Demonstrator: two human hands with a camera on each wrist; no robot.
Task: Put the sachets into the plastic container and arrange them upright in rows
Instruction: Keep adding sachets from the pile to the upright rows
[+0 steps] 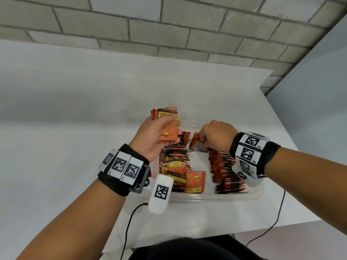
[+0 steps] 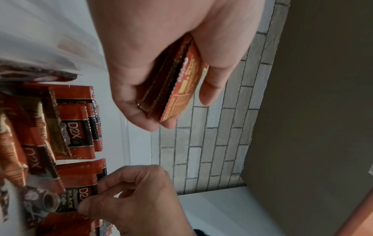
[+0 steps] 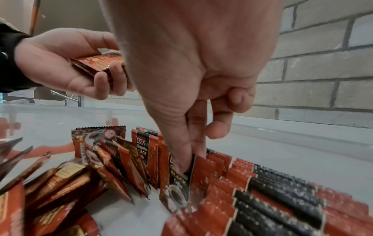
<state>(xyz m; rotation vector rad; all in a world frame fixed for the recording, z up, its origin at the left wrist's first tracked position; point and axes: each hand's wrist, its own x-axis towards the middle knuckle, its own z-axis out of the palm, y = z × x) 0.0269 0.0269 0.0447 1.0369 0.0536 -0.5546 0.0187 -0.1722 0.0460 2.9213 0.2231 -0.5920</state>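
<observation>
Here the right hand [image 1: 216, 135] pinches one sachet [image 3: 179, 183] by its top edge between thumb and forefinger, standing it at the far end of the row [image 1: 228, 173] along the right side of the container [image 1: 216, 198], which sits on the tabletop [image 1: 75, 128] at lower centre of the head view. The left hand [image 1: 156, 136] is curled round a small stack [image 1: 168, 126] of sachets, held above the container's far left corner. To do this step well, the sachet should probably go down straight, its bottom edge touching the floor of the container, then be pressed flat against its neighbour before the pinch loosens; otherwise it may tip toward the open middle. The right wrist view shows that row upright and tightly packed in the lower right, so keeping the same facing would hold the line neat. On the left of the container a pile [image 1: 180, 171] leans and lies flat, with some overlapping; those likely need standing up later. The stack is best kept near the right hand, so that each next sachet passes across quickly. Care is needed not to knock the standing ones with the knuckles.
</observation>
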